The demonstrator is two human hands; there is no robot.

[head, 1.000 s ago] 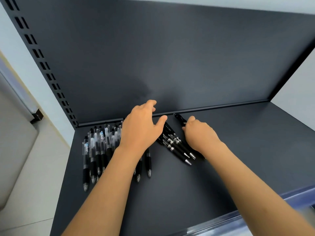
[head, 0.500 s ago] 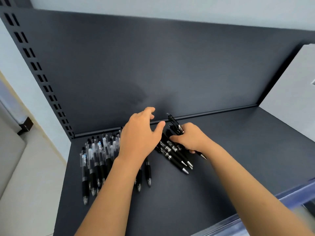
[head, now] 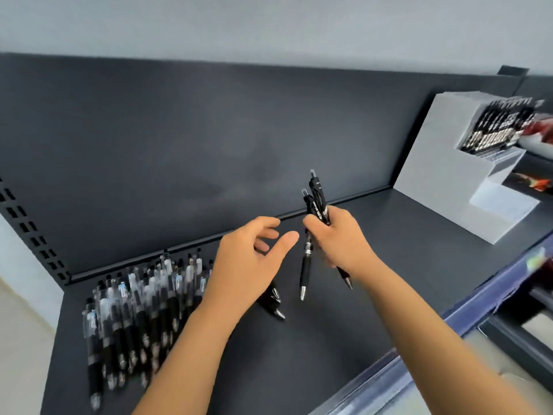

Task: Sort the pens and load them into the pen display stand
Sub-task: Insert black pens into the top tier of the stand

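Observation:
My right hand point(head: 339, 239) grips a small bunch of black pens point(head: 316, 200) above the dark shelf point(head: 329, 339), their clicker ends pointing up and tips hanging down. My left hand point(head: 250, 265) hovers just left of it with relaxed, slightly curled fingers, holding nothing. A row of clear-barrelled pens point(head: 140, 307) lies side by side at the left of the shelf. One or two black pens point(head: 273, 304) lie partly hidden under my left hand. A white stepped pen display stand point(head: 449, 175) sits at the far right, with black pens point(head: 496, 127) in its top tier.
The shelf's dark back panel point(head: 209, 130) rises behind the pens. A slotted upright point(head: 33, 238) runs down the left side. A blue-edged front rail point(head: 466, 313) borders the shelf at the lower right.
My right hand has lifted a bunch of black pens off the shelf. My left hand rose slightly. The view swung right, bringing the display stand into sight.

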